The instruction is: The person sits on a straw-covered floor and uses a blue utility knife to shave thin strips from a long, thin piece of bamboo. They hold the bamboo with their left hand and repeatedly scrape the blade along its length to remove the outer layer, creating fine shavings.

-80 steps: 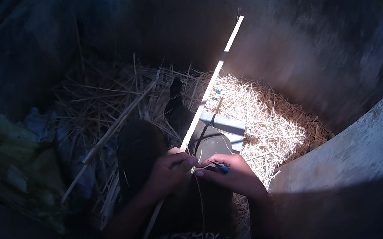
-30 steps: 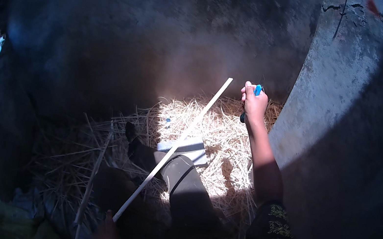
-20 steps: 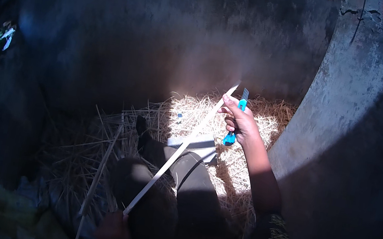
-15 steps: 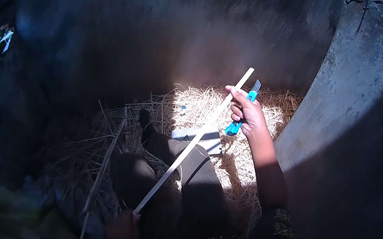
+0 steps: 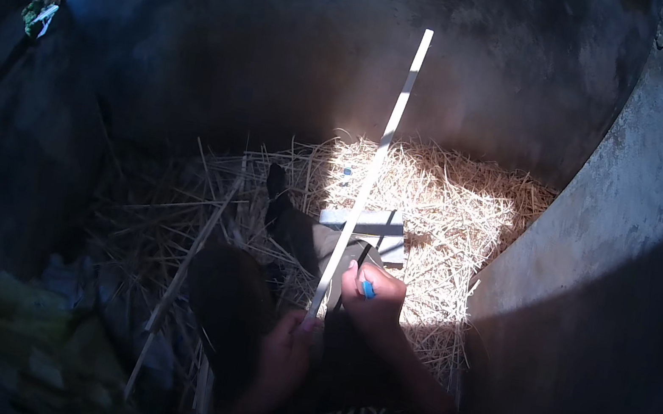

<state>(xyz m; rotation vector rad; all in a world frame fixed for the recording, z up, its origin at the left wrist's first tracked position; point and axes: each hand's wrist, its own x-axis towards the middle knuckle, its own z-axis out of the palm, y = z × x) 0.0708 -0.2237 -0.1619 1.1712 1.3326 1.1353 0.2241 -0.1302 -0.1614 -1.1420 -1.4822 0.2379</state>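
A long, pale, flat strip (image 5: 374, 170), bamboo or wood by its look, slants up and away from my lap. My left hand (image 5: 286, 353), in deep shadow, is closed round its near end. Just right of the strip, at my knee, my right hand (image 5: 378, 307) is curled round a blue utility knife (image 5: 368, 290). Only a small part of the knife's body shows between the fingers; its blade cannot be made out. My right hand appears slightly apart from the strip.
Straw-like shavings (image 5: 457, 226) cover the floor, brightly lit at the right. A grey-white block (image 5: 363, 222) lies beyond my knee. More long strips (image 5: 190, 263) lie at the left. Dark walls curve round, and a pale sloping wall (image 5: 608, 188) bounds the right.
My right hand has left the strip's far end and come down towards me with the utility knife. My left hand has moved right; the strip now stands steeper and reaches farther out.
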